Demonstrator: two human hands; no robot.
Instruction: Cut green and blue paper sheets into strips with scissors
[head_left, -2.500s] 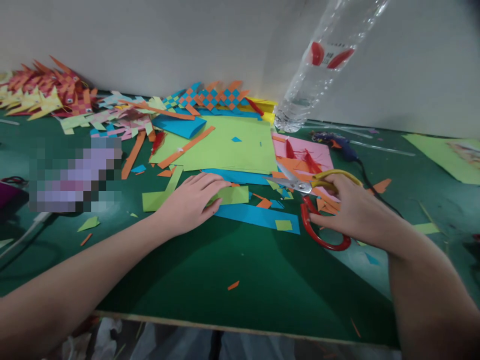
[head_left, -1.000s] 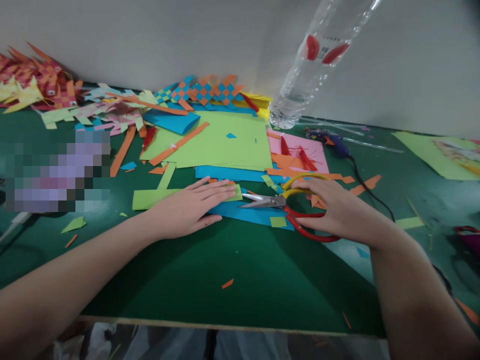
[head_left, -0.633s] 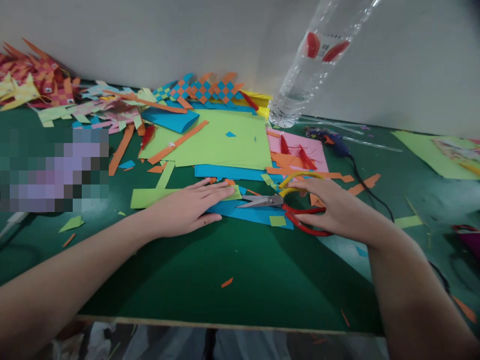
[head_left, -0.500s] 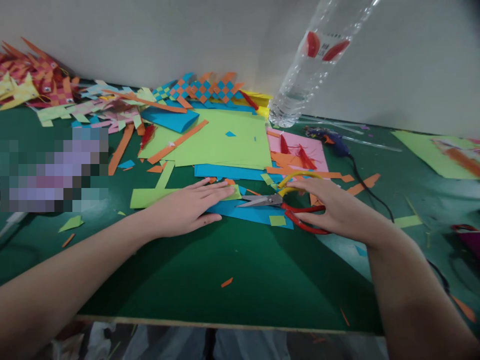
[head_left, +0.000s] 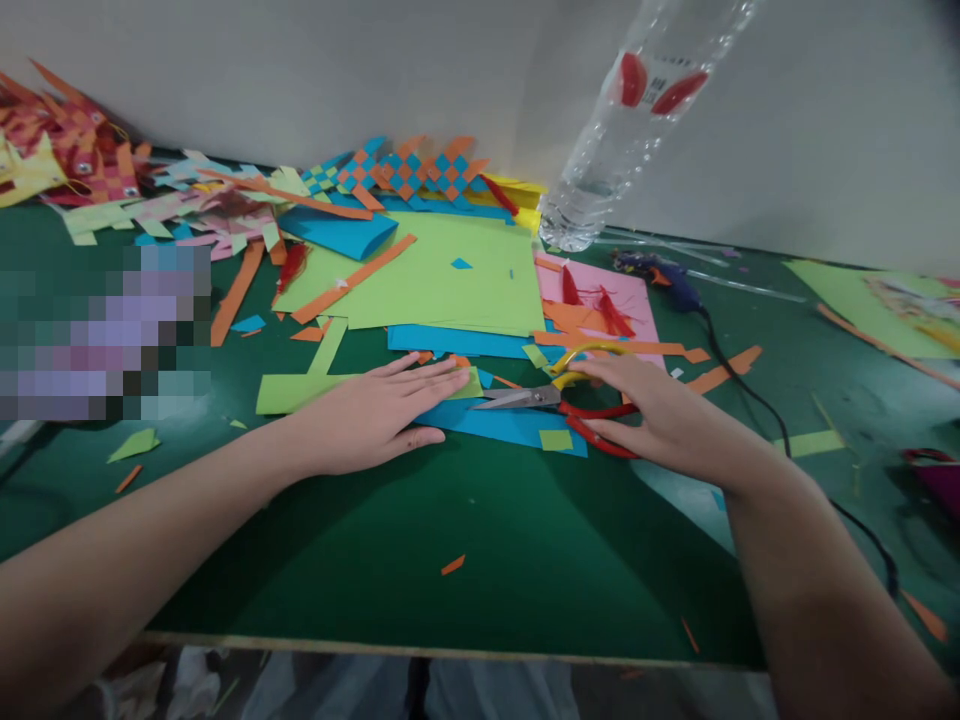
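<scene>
Centre: left hand [head_left: 386, 408], fingers extended flat, apparently steadying green strip [head_left: 304, 394] | centre-right: right hand [head_left: 664, 410], fingers gripping scissors [head_left: 547, 397], likely for blade control

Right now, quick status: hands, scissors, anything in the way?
Left hand flat on green strip. Right hand holding scissors, blades slightly parted near the strip's end. Possible clutter: blue strip, small green square on it.
</scene>
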